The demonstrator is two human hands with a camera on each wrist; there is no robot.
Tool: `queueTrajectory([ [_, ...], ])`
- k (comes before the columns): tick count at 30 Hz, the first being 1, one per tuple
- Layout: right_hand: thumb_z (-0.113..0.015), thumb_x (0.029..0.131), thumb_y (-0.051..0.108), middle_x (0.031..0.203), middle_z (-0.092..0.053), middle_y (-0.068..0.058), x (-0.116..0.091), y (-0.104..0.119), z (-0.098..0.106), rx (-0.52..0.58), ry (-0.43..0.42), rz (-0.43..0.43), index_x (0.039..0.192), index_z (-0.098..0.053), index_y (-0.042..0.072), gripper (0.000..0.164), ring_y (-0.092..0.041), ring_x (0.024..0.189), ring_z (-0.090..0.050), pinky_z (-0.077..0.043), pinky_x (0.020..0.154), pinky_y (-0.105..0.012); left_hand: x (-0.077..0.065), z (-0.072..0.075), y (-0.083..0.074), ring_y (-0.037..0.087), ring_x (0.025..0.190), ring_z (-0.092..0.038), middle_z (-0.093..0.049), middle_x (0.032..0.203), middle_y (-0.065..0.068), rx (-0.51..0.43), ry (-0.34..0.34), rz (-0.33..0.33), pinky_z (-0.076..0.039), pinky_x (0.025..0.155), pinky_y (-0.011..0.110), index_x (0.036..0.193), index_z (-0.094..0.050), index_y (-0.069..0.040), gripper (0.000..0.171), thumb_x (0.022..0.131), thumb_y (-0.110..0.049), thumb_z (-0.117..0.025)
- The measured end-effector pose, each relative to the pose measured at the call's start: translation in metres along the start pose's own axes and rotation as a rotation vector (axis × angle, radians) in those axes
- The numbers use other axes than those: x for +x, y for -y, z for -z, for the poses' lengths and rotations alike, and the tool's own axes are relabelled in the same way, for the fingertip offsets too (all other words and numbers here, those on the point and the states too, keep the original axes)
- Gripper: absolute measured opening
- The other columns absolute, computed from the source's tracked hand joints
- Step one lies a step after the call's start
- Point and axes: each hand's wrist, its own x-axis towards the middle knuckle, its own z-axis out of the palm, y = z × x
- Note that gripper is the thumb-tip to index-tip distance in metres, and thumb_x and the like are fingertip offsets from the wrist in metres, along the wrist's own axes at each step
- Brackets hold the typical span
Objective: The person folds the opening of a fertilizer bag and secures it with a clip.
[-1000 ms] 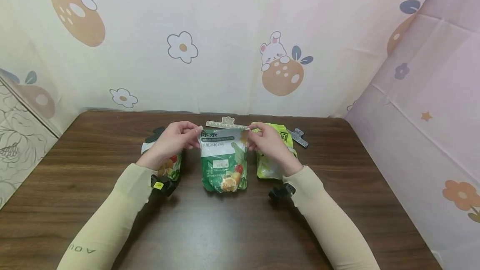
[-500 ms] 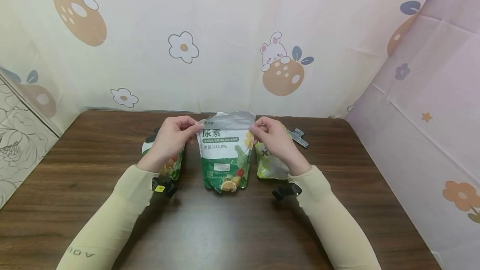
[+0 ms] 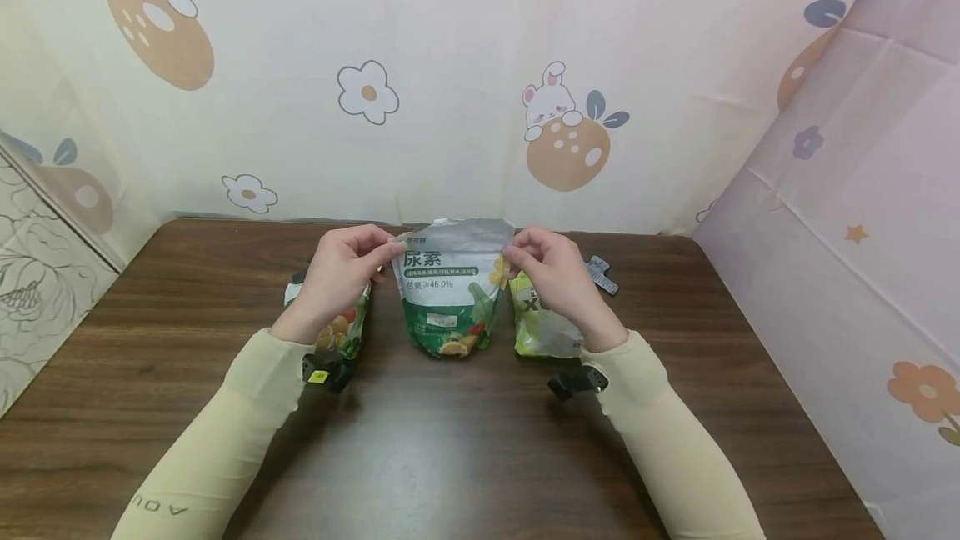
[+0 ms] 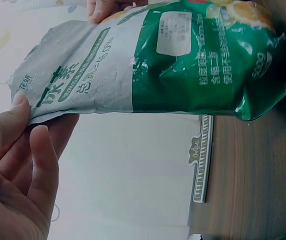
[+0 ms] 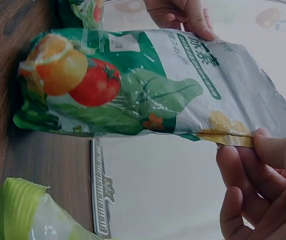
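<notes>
A green and white fertilizer bag [image 3: 442, 307] with fruit pictures and a torn silver top hangs upright between both hands. My left hand [image 3: 341, 269] pinches its upper left corner between thumb and fingers. The upper right edge is pinched by my right hand [image 3: 551, 269]. Whether its base touches the table cannot be told. Behind the left wrist stands a smaller fruit-printed bag [image 3: 351, 332], partly hidden. A yellow-green bag [image 3: 536, 332] sits beside the right hand, partly covered by it. In the left wrist view, a pale sealing clip [image 4: 201, 160] lies behind the held bag.
The brown wooden table [image 3: 420, 457] runs back to a patterned cloth wall [image 3: 442, 148]. A grey-blue clip [image 3: 602, 275] shows behind the yellow-green bag. Part of a dark clip [image 3: 300, 276] shows at the left bag's top.
The held bag's silver top has come upright into view, and the bag has risen a little. Both hands have moved slightly up, the right one also rightward. The pale clip is now hidden in the head view.
</notes>
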Motion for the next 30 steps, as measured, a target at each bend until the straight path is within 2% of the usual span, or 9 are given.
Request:
queueTrajectory([
  [5, -0.064, 0.099, 0.019, 0.074, -0.069, 0.0, -0.0006, 0.0006, -0.0006, -0.004, -0.029, 0.025, 0.095, -0.067, 0.011, 0.01, -0.025, 0.069, -0.058, -0.038, 0.06, -0.036, -0.0005, 0.0007, 0.0001, 0.039, 0.079, -0.061, -0.067, 0.084, 0.01, -0.001, -0.006, -0.002, -0.055, 0.064, 0.031, 0.097, -0.074, -0.011, 0.023, 0.093, -0.034, -0.072],
  [12, -0.064, 0.099, 0.016, 0.075, -0.07, 0.001, 0.0014, -0.0032, -0.0014, -0.015, -0.071, 0.052, 0.092, -0.068, 0.013, 0.008, -0.021, 0.064, -0.056, -0.039, 0.06, -0.037, -0.0006, 0.0004, -0.0009, 0.027, 0.076, -0.059, -0.067, 0.084, 0.009, 0.008, -0.023, -0.018, -0.055, 0.062, 0.031, 0.098, -0.076, -0.013, 0.024, 0.092, -0.036, -0.072],
  [15, -0.065, 0.098, 0.016, 0.075, -0.071, 0.002, 0.0016, -0.0039, -0.002, -0.015, -0.081, 0.064, 0.092, -0.068, 0.013, 0.007, -0.02, 0.066, -0.059, -0.04, 0.062, -0.037, -0.0005, 0.0006, -0.0011, 0.032, 0.077, -0.059, -0.067, 0.083, 0.007, 0.01, -0.027, -0.029, -0.056, 0.062, 0.033, 0.098, -0.077, -0.012, 0.024, 0.093, -0.035, -0.072],
  [19, -0.065, 0.098, 0.016, 0.078, -0.072, 0.002, 0.0023, -0.0044, -0.0015, -0.027, -0.075, 0.072, 0.093, -0.068, 0.013, 0.007, -0.019, 0.067, -0.06, -0.041, 0.061, -0.037, 0.0003, 0.0014, 0.001, 0.037, 0.08, -0.059, -0.069, 0.086, 0.005, 0.005, -0.027, -0.038, -0.056, 0.064, 0.034, 0.099, -0.077, -0.012, 0.023, 0.092, -0.033, -0.073],
  [24, -0.064, 0.099, 0.015, 0.083, -0.072, 0.001, 0.0023, -0.0045, 0.0015, -0.039, -0.057, 0.063, 0.095, -0.069, 0.013, 0.007, -0.018, 0.072, -0.063, -0.043, 0.06, -0.037, 0.0018, 0.004, 0.0034, 0.028, 0.078, -0.061, -0.071, 0.091, 0.004, 0.013, -0.013, -0.026, -0.054, 0.064, 0.03, 0.1, -0.077, -0.013, 0.022, 0.092, -0.033, -0.074],
  [30, -0.063, 0.1, 0.014, 0.085, -0.072, 0.0, 0.0034, -0.0054, 0.0016, -0.035, -0.036, 0.046, 0.098, -0.068, 0.012, 0.006, -0.018, 0.073, -0.064, -0.044, 0.06, -0.037, 0.0033, 0.0075, 0.0061, 0.027, 0.08, -0.062, -0.071, 0.096, 0.004, 0.023, 0.02, 0.014, -0.053, 0.067, 0.031, 0.102, -0.077, -0.015, 0.024, 0.091, -0.036, -0.074],
])
